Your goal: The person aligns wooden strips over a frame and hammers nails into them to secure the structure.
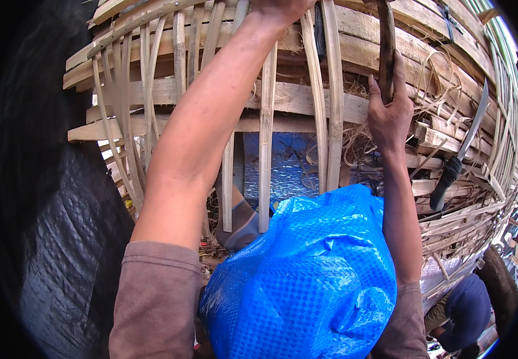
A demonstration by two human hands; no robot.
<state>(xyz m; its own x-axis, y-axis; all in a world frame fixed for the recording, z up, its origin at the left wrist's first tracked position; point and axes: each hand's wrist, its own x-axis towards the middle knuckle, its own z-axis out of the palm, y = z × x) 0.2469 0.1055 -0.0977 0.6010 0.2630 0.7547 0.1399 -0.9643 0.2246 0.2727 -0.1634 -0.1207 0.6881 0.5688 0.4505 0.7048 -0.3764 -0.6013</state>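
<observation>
My left hand (282, 7) reaches up to the top edge of the head view, over the upper wooden slats. Most of its fingers are cut off there, so its grip does not show. My right hand (391, 119) has a dark, narrow stick-like piece (386, 48) between thumb and fingers. That piece stands roughly upright and runs out of the top of the picture. Thin split wood strips (267, 137) hang down between my arms in front of the slats (211, 93). A blue woven plastic sheet (307, 281) covers my lap.
A long knife (464, 140) with a black-wrapped handle rests on the wood pieces at right. Curled shavings (435, 81) cling nearby. Black sheeting (55, 239) hangs at left. Part of another person in dark blue (468, 308) shows at lower right. Below the slats is blue shiny material (280, 167).
</observation>
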